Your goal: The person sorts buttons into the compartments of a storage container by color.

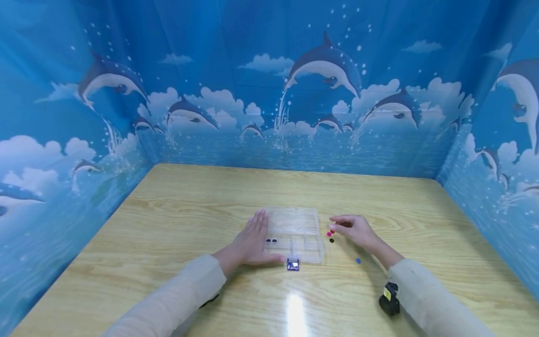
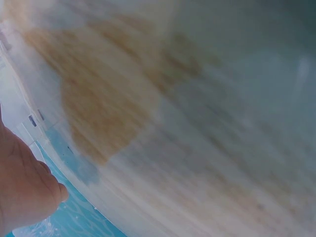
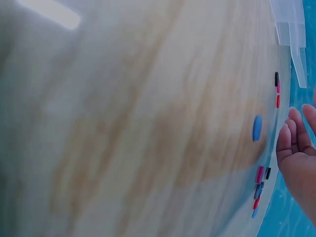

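A clear plastic compartment box (image 1: 305, 243) lies on the table with its lid (image 1: 293, 221) folded back. My left hand (image 1: 252, 241) rests flat along its left side, fingers straight, thumb by the front edge. Two small black discs (image 1: 274, 240) show in the compartments beside that hand. To the right of the box, my right hand (image 1: 353, 230) hovers over small red and pink discs (image 1: 329, 234), its thumb and index fingertips slightly apart. A black disc (image 1: 331, 240) is just in front of them. In the right wrist view, this hand's fingers (image 3: 294, 133) are loosely bent.
A blue disc (image 1: 358, 260) lies nearer my right forearm. A small purple-and-clear square piece (image 1: 293, 264) sits at the box's front edge. Several more coloured discs (image 3: 259, 174) show beside the right hand in its wrist view. A dolphin-print curtain (image 1: 269, 93) surrounds the wooden table.
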`<state>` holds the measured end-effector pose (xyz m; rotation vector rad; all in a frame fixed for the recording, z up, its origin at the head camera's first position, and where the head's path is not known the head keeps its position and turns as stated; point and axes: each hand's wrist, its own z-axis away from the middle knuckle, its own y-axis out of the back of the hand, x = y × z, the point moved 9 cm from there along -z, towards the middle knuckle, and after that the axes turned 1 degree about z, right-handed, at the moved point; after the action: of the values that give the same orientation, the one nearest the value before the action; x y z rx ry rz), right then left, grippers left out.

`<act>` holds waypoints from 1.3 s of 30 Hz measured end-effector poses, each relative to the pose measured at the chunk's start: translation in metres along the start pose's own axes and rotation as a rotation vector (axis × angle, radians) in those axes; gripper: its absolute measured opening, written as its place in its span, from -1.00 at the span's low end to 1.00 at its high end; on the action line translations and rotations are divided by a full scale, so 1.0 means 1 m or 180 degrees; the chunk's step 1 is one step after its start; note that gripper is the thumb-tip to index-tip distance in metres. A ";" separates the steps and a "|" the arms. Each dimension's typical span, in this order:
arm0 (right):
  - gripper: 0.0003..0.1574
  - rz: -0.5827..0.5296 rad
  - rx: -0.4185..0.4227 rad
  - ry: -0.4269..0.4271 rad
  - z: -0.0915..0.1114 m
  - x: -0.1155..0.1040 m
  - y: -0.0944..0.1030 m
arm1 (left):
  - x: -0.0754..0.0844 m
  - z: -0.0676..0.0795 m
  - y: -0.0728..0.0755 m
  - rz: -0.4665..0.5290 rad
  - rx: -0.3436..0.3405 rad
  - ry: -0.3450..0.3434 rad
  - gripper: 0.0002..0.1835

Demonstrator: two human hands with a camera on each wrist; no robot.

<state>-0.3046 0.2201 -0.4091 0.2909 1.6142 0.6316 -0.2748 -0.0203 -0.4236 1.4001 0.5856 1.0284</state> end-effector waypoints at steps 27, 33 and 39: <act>-0.77 0.0486 -0.0084 0.0082 -0.005 0.004 -0.006 | 0.001 0.002 0.001 0.0025 -0.0013 0.0027 0.28; -0.90 0.0716 0.0012 0.0219 -0.007 0.001 -0.007 | 0.000 0.001 0.000 -0.0006 0.0011 0.0009 0.28; -0.94 0.0904 0.0024 0.0247 -0.008 -0.003 -0.008 | 0.001 0.002 0.002 0.0006 0.0016 0.0010 0.27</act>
<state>-0.3102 0.2101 -0.4112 0.5125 1.6639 0.8615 -0.2729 -0.0209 -0.4216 1.4038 0.5898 1.0314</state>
